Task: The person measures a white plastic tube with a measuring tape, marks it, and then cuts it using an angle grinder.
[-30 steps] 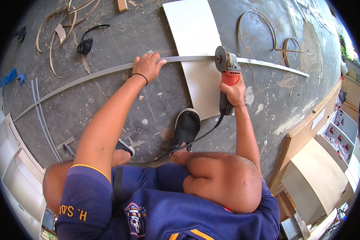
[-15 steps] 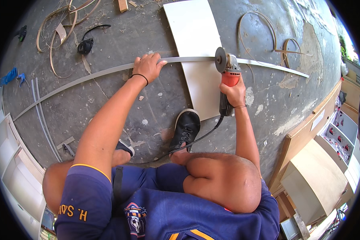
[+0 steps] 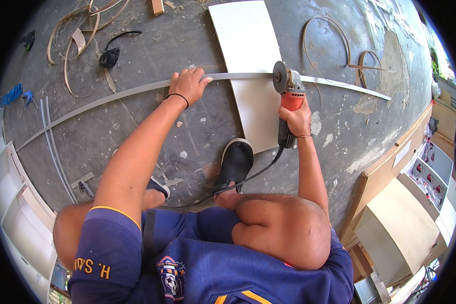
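A red and black angle grinder (image 3: 291, 104) is gripped in my right hand (image 3: 297, 117), its disc (image 3: 280, 77) at the long, thin metal strip (image 3: 117, 96). Whether the disc touches the strip I cannot tell. Across a white board (image 3: 258, 106) the strip runs from side to side, reaching past both board edges. Left of the board, my left hand (image 3: 188, 84) is closed over the strip, thumb toward the board. The grinder's black cord (image 3: 261, 169) trails back past my shoe.
Coils of edging band (image 3: 68, 45) lie far left, with more coils (image 3: 347, 50) at right. A black tape measure (image 3: 109, 58) rests on the concrete floor. Two narrow strips (image 3: 53, 137) lie at left. Cabinet frames (image 3: 30, 223) and a pale wooden box (image 3: 397, 223) flank me.
Almost nothing differs. The whole view has shifted very slightly, while both hands keep their places on the strip and the grinder.
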`<act>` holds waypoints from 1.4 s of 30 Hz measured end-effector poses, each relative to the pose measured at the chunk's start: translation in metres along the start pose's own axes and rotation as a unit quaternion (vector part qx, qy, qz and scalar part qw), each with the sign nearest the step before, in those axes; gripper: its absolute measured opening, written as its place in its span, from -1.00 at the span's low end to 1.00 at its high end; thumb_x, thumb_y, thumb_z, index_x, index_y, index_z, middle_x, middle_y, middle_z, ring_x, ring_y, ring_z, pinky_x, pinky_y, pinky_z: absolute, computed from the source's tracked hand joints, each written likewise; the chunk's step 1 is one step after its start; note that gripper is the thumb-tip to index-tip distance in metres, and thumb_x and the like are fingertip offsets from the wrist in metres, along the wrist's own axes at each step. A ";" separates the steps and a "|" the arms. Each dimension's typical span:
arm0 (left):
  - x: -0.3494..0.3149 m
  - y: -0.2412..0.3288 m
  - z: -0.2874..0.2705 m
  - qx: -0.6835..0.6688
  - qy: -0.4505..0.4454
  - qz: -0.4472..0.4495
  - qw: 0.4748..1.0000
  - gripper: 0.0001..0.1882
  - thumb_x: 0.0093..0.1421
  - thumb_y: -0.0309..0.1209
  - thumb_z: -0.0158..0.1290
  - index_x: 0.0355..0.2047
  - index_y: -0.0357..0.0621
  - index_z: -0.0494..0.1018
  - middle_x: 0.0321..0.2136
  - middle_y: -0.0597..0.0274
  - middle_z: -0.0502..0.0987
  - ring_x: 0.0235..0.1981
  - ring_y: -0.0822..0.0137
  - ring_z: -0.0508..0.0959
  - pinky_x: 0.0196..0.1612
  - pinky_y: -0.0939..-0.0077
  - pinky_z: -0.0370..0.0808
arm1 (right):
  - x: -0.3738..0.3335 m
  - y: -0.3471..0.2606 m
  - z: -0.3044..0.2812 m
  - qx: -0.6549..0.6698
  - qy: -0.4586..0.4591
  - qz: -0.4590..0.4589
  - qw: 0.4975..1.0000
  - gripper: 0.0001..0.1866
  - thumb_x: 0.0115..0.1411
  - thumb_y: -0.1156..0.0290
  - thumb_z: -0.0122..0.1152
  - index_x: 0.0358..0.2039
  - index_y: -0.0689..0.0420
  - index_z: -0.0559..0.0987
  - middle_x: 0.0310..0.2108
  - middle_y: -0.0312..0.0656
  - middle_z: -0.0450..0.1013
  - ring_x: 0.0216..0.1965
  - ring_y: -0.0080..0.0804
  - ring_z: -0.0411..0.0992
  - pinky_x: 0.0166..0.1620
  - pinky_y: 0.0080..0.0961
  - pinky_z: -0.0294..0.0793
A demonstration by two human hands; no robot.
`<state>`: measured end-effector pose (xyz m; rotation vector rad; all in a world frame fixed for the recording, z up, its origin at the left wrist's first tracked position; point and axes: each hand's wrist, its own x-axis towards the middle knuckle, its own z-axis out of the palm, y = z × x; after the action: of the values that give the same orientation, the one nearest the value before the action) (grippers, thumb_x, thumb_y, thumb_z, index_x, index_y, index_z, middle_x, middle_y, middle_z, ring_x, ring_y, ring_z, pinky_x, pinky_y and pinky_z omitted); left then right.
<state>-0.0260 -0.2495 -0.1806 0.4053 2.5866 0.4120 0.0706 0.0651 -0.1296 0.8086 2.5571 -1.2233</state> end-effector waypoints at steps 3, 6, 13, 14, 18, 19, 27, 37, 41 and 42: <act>0.000 -0.001 0.002 0.000 -0.002 -0.001 1.000 -0.60 0.30 -0.01 -0.16 -0.18 -0.07 0.40 -0.18 0.21 0.51 -0.06 0.15 0.44 -0.03 0.18 0.24 | 0.001 0.005 0.001 -0.008 0.005 -0.006 1.000 -0.43 -0.23 0.26 0.35 -0.14 0.18 0.48 -0.32 -0.10 0.54 -0.29 -0.24 0.51 -0.15 -0.39 0.47; 0.000 0.001 -0.001 0.001 0.002 0.000 1.000 -0.60 0.30 -0.01 -0.16 -0.17 -0.07 0.40 -0.17 0.21 0.51 -0.06 0.15 0.44 -0.03 0.18 0.24 | 0.001 0.004 -0.001 -0.011 0.002 -0.005 1.000 -0.43 -0.23 0.25 0.35 -0.14 0.18 0.48 -0.31 -0.08 0.54 -0.29 -0.22 0.52 -0.14 -0.38 0.47; 0.001 0.002 -0.002 -0.002 -0.018 -0.008 1.000 -0.60 0.31 -0.01 -0.17 -0.17 -0.07 0.39 -0.17 0.21 0.51 -0.05 0.16 0.43 -0.01 0.17 0.23 | 0.000 0.003 0.000 0.001 -0.005 -0.011 1.000 -0.45 -0.21 0.35 0.31 -0.11 0.14 0.46 -0.36 -0.25 0.49 -0.37 -0.48 0.43 -0.23 -0.50 0.45; 0.000 0.002 -0.002 -0.001 -0.017 -0.008 1.000 -0.61 0.31 -0.01 -0.17 -0.17 -0.07 0.39 -0.17 0.21 0.51 -0.05 0.16 0.43 -0.01 0.17 0.23 | 0.000 0.003 0.000 0.002 -0.006 -0.011 1.000 -0.45 -0.21 0.35 0.31 -0.11 0.14 0.46 -0.36 -0.25 0.49 -0.37 -0.48 0.43 -0.23 -0.50 0.45; -0.001 0.000 -0.001 0.000 -0.010 -0.007 1.000 -0.61 0.31 -0.02 -0.17 -0.17 -0.07 0.39 -0.18 0.20 0.51 -0.05 0.16 0.43 -0.01 0.17 0.22 | 0.000 0.001 0.001 0.000 -0.007 -0.013 1.000 -0.45 -0.20 0.37 0.31 -0.11 0.15 0.45 -0.37 -0.26 0.49 -0.38 -0.49 0.43 -0.24 -0.51 0.46; -0.001 0.001 -0.001 -0.001 -0.008 -0.006 1.000 -0.61 0.31 -0.02 -0.17 -0.17 -0.07 0.39 -0.18 0.20 0.51 -0.05 0.16 0.43 -0.01 0.16 0.22 | 0.001 0.002 0.000 0.003 -0.007 -0.010 1.000 -0.45 -0.20 0.37 0.31 -0.11 0.15 0.45 -0.37 -0.26 0.49 -0.38 -0.50 0.43 -0.25 -0.51 0.46; 0.000 0.001 -0.001 -0.006 -0.008 -0.003 1.000 -0.62 0.30 -0.03 -0.16 -0.18 -0.07 0.38 -0.19 0.19 0.51 -0.05 0.15 0.43 -0.01 0.15 0.22 | 0.005 0.011 0.002 -0.004 0.002 -0.011 1.000 -0.47 -0.20 0.39 0.31 -0.12 0.17 0.45 -0.37 -0.25 0.49 -0.40 -0.50 0.44 -0.27 -0.51 0.47; 0.000 0.002 -0.001 0.000 -0.009 -0.004 1.000 -0.63 0.30 -0.03 -0.15 -0.20 -0.07 0.38 -0.20 0.19 0.51 -0.07 0.15 0.44 -0.02 0.15 0.23 | 0.004 0.000 0.000 -0.026 0.010 0.003 1.000 -0.50 -0.21 0.36 0.34 -0.18 0.19 0.47 -0.39 -0.22 0.49 -0.40 -0.46 0.45 -0.26 -0.49 0.48; -0.001 0.001 -0.001 -0.008 0.000 -0.003 1.000 -0.63 0.30 -0.03 -0.15 -0.20 -0.07 0.38 -0.20 0.20 0.51 -0.07 0.15 0.44 -0.03 0.16 0.23 | 0.002 -0.007 -0.001 -0.031 0.007 -0.002 0.999 -0.50 -0.21 0.36 0.34 -0.19 0.19 0.47 -0.39 -0.22 0.50 -0.40 -0.46 0.46 -0.25 -0.49 0.48; -0.002 0.001 -0.001 -0.007 -0.002 -0.006 1.000 -0.63 0.30 -0.03 -0.15 -0.20 -0.07 0.38 -0.19 0.20 0.51 -0.07 0.16 0.44 -0.02 0.16 0.23 | 0.002 -0.010 -0.001 -0.034 0.006 -0.002 0.999 -0.50 -0.22 0.35 0.34 -0.19 0.19 0.47 -0.39 -0.22 0.50 -0.40 -0.46 0.46 -0.25 -0.49 0.48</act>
<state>-0.0250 -0.2493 -0.1787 0.3857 2.5793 0.4259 0.0639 0.0615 -0.1233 0.8001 2.5954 -1.1277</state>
